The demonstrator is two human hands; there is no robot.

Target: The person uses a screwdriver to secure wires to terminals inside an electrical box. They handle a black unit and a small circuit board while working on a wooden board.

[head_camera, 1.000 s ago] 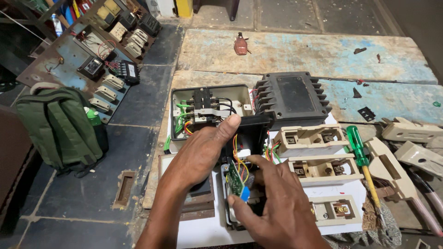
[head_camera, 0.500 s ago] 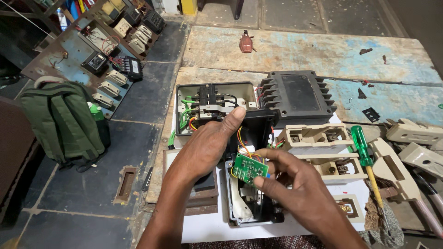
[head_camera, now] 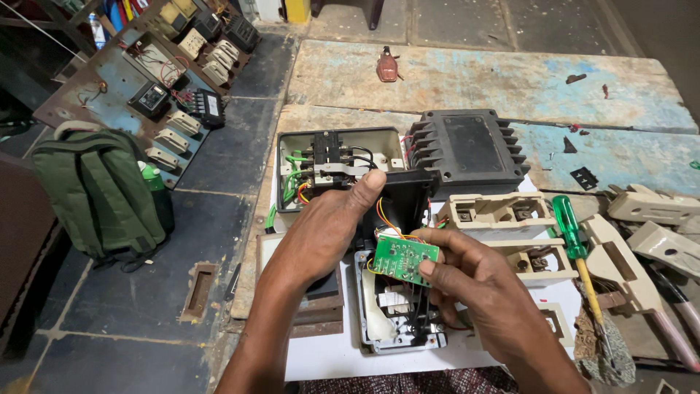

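From my remote feed: a dark stone-tile floor (head_camera: 131, 321) meets a weathered wooden board (head_camera: 481, 80) with flaking blue paint, serving as a low work surface. A green backpack (head_camera: 95, 193) slumps on the tiles beside a green bottle (head_camera: 149, 177). Behind it I see a panel of mounted switches and wiring (head_camera: 157, 80) leaning at an angle. A small reddish object (head_camera: 387, 67) rests on the planks. Light is dim and even.

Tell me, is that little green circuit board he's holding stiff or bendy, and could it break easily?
The green circuit board looks flat and thin, so probably stiff and light. The right hand pinches it by the edge, which suggests little weight. Thin coloured wires run from it, so a hard tug would likely strain those joints.
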